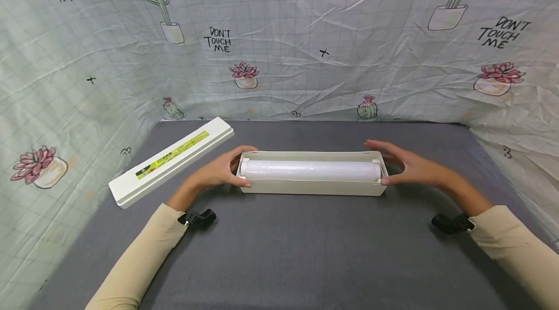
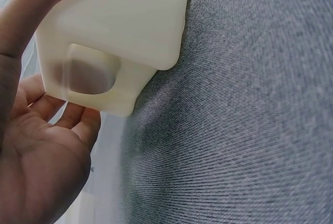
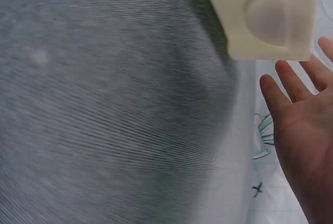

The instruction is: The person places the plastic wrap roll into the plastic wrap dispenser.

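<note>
A long cream box (image 1: 312,187) lies crosswise on the grey cloth, its top uncovered. Inside it sits a roll of clear plastic wrap (image 1: 311,171). At the box's left end my left hand (image 1: 220,169) grips it, thumb at the front and fingers behind; the left wrist view has those fingertips against the box end (image 2: 119,21). My right hand (image 1: 410,164) spreads around the right end, thumb by the front corner. In the right wrist view its fingers (image 3: 294,86) are extended beside the box end (image 3: 239,26).
To the left, a long white lid (image 1: 172,159) with a green label lies at a slant on the grey cloth (image 1: 305,252). A printed cactus curtain (image 1: 284,82) hangs behind and along both sides. Black wrist cameras (image 1: 198,218) sit at both sleeve cuffs.
</note>
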`<state>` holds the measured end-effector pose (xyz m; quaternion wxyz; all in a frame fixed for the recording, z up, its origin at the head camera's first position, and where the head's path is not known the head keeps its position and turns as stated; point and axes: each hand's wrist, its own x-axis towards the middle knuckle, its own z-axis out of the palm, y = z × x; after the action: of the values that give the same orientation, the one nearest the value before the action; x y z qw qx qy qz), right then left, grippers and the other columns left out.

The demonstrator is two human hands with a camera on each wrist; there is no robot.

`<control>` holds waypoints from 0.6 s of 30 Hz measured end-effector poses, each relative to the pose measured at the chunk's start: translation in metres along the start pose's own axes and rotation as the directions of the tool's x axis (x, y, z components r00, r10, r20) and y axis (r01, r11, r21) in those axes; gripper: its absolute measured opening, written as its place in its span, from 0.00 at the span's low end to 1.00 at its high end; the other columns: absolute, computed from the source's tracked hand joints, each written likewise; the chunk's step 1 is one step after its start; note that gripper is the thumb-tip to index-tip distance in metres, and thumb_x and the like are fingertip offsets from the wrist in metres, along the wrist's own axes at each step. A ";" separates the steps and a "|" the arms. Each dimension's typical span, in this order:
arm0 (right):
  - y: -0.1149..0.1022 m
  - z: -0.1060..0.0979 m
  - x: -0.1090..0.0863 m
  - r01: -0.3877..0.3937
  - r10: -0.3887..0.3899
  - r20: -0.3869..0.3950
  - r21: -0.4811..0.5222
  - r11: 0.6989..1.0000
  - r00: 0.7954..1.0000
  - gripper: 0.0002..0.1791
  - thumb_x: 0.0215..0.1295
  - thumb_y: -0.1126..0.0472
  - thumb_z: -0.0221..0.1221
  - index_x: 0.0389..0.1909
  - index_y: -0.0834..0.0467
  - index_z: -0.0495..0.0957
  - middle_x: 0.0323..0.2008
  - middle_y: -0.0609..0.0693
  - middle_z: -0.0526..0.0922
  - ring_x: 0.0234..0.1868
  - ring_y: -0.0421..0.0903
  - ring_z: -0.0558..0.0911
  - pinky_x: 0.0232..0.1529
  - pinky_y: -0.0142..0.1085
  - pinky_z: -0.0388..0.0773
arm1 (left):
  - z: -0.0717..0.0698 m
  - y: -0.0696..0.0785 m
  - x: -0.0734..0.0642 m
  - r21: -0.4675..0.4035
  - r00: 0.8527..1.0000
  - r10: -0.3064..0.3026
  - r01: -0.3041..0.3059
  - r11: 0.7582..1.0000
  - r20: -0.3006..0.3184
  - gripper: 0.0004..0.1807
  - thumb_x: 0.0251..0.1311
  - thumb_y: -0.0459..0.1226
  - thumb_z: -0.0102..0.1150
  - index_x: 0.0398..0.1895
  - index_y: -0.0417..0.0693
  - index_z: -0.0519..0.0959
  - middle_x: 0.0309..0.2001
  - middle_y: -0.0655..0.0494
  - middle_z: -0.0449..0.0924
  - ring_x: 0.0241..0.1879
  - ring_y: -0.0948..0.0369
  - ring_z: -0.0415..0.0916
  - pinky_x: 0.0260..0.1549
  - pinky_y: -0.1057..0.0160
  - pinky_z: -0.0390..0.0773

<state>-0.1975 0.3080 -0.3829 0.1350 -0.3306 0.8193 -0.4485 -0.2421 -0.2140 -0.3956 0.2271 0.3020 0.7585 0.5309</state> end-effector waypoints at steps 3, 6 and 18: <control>0.006 0.005 -0.001 0.002 -0.002 -0.004 0.040 0.999 1.000 0.54 0.59 0.72 0.69 0.81 0.57 0.48 0.79 0.64 0.50 0.73 0.27 0.57 0.63 0.22 0.62 | 0.000 0.000 -0.001 0.000 1.000 0.004 -0.004 1.000 -0.001 0.49 0.50 0.29 0.77 0.75 0.46 0.61 0.66 0.41 0.66 0.62 0.48 0.67 0.53 0.59 0.76; 0.009 0.008 -0.001 0.016 -0.016 -0.019 0.051 0.999 1.000 0.53 0.58 0.72 0.70 0.80 0.59 0.50 0.78 0.66 0.51 0.72 0.29 0.61 0.61 0.24 0.66 | -0.001 0.000 -0.001 0.001 1.000 0.006 -0.006 1.000 0.003 0.49 0.50 0.29 0.77 0.75 0.46 0.61 0.67 0.41 0.65 0.63 0.48 0.67 0.54 0.60 0.76; 0.006 0.007 -0.001 -0.075 0.076 -0.035 0.022 0.997 0.996 0.48 0.58 0.66 0.73 0.77 0.61 0.58 0.75 0.61 0.59 0.70 0.27 0.62 0.61 0.21 0.65 | -0.002 0.002 -0.004 0.044 0.999 0.013 -0.015 0.999 0.041 0.56 0.52 0.31 0.77 0.80 0.45 0.52 0.76 0.43 0.55 0.73 0.48 0.57 0.64 0.59 0.68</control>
<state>-0.1961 0.3063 -0.3916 0.1406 -0.2898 0.8289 -0.4574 -0.2399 -0.2180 -0.3924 0.2319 0.3231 0.7633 0.5091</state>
